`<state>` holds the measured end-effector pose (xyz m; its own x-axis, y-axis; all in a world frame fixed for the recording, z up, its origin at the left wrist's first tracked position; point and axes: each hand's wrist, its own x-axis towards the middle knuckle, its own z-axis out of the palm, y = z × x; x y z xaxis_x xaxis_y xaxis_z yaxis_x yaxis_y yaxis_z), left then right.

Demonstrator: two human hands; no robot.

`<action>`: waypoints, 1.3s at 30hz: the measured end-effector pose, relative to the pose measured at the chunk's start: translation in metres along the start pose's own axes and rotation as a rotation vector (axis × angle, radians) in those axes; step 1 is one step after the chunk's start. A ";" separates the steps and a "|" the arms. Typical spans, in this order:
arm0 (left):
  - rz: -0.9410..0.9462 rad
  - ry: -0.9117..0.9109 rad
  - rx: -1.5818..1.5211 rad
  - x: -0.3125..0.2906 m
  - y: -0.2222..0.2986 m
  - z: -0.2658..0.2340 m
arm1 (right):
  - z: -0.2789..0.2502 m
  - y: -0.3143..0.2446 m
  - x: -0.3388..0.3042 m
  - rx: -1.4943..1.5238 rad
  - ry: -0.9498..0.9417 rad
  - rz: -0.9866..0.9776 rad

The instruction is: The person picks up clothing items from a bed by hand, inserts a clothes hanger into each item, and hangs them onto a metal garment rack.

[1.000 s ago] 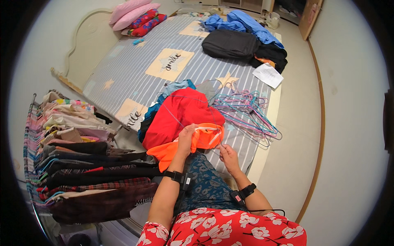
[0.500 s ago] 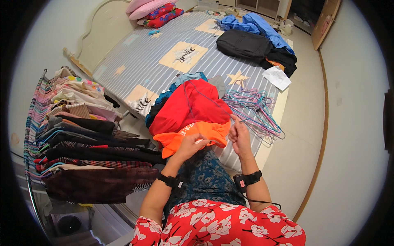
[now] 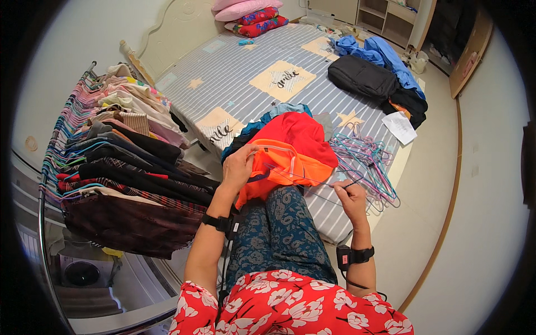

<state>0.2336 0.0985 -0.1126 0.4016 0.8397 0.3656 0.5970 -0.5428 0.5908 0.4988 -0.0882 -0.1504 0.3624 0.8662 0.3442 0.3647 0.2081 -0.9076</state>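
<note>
At the near edge of the bed (image 3: 324, 216), our left hand (image 3: 238, 167) pinches the orange garment (image 3: 279, 178) by its pale-trimmed opening; we do well to hold that cloth taut while our right hand (image 3: 352, 201), closed on a thin hanger (image 3: 354, 182), guides it level against snagging. The orange fabric looks smooth and limp, the red cloth (image 3: 301, 129) behind softly heaped, the hanger slender and stiff.

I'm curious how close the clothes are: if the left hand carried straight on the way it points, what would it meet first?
Past the orange shirt it is pinching, the left hand would probably meet the red garment just beyond, though one view leaves the depth unclear.
</note>
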 end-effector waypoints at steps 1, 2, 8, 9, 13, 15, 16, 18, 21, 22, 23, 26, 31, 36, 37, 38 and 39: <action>0.038 0.018 -0.023 -0.002 0.001 -0.002 | 0.003 -0.002 0.003 -0.012 -0.009 -0.048; 0.075 0.036 -0.046 -0.003 0.002 -0.004 | 0.005 -0.005 0.005 -0.012 -0.010 -0.053; 0.083 0.004 -0.211 -0.016 0.022 -0.011 | 0.042 -0.012 0.022 0.013 -0.125 -0.197; 0.112 0.006 -0.228 -0.020 0.024 -0.006 | 0.050 -0.011 0.024 -0.018 -0.164 -0.237; 0.175 -0.091 -0.259 -0.037 0.051 0.003 | 0.083 -0.021 0.034 -0.133 -0.257 -0.313; 0.189 -0.077 -0.324 -0.043 0.048 0.007 | 0.096 -0.012 0.036 -0.028 -0.257 -0.306; 0.190 -0.074 -0.324 -0.043 0.053 0.000 | 0.098 -0.007 0.036 0.066 -0.246 -0.288; 0.119 -0.199 -0.132 -0.042 0.067 -0.021 | 0.095 -0.003 0.035 0.157 -0.239 -0.236; 0.424 -0.033 0.055 -0.039 0.060 -0.039 | 0.097 0.001 0.033 0.401 -0.163 0.018; 0.425 -0.030 0.059 -0.039 0.058 -0.049 | 0.097 0.001 0.034 0.404 -0.165 0.014; 0.415 0.005 0.180 -0.039 0.056 -0.059 | 0.096 0.002 0.034 0.422 -0.147 0.020; 0.334 0.132 0.359 -0.040 0.034 -0.083 | 0.091 0.005 0.035 0.447 -0.123 0.024; -0.141 -0.074 -0.753 -0.048 -0.039 -0.066 | 0.083 0.006 0.036 0.464 -0.090 0.025; -0.259 -0.106 -0.922 -0.061 -0.065 -0.054 | 0.081 0.013 0.033 0.474 -0.100 0.042; -0.273 -0.111 -0.900 -0.058 -0.060 -0.059 | 0.079 0.015 0.031 0.509 -0.104 0.065; -0.287 -0.114 -0.878 -0.056 -0.058 -0.061 | 0.077 0.016 0.031 0.507 -0.103 0.066; -0.288 -0.115 -0.879 -0.055 -0.062 -0.063 | 0.075 0.017 0.030 0.467 -0.110 0.058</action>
<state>0.1312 0.0867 -0.1241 0.4141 0.9072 0.0743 -0.0367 -0.0650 0.9972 0.4519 -0.0246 -0.1737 0.2686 0.9200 0.2855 -0.0871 0.3184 -0.9440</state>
